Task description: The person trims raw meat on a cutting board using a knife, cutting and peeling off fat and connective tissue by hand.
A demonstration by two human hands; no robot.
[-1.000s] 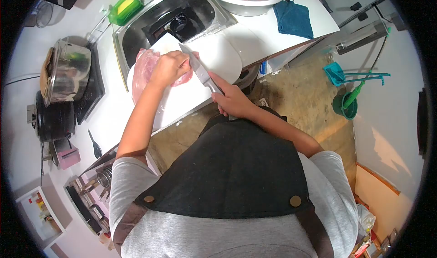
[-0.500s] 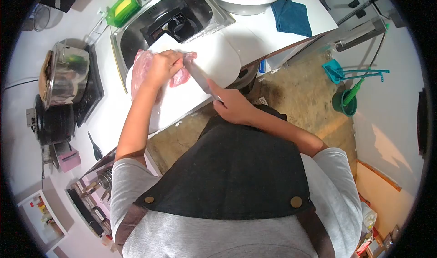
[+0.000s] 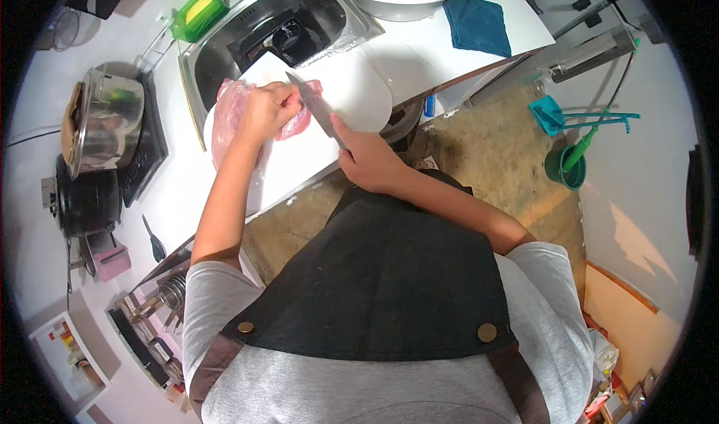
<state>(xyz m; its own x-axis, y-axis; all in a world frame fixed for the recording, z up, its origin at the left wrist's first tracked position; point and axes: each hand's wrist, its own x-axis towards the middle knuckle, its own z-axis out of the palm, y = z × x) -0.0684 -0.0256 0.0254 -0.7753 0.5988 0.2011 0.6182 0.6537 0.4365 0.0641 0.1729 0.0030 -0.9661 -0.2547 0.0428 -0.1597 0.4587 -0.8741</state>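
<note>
My left hand [image 3: 269,111] is closed on a piece of raw meat [image 3: 294,127], pressing it on the white cutting board [image 3: 367,95]. My right hand [image 3: 368,158] grips a kitchen knife [image 3: 318,110] by its handle, which the fingers mostly hide. The blade lies diagonally across the meat, just right of my left fingers, with its tip pointing away toward the sink. A larger slab of pale pink raw meat [image 3: 227,121] rests on the left of the board, partly behind my left wrist.
Beyond the board is a steel sink [image 3: 273,31] with a dark pan inside. A metal basin [image 3: 401,5] with meat stands at the back, near a folded blue cloth [image 3: 477,26]. Pots [image 3: 116,121] and scissors [image 3: 155,238] are on the left.
The knife and my right hand have moved forward and slightly left, so the tip now reaches past my left fingers. My left hand stays on the meat.
</note>
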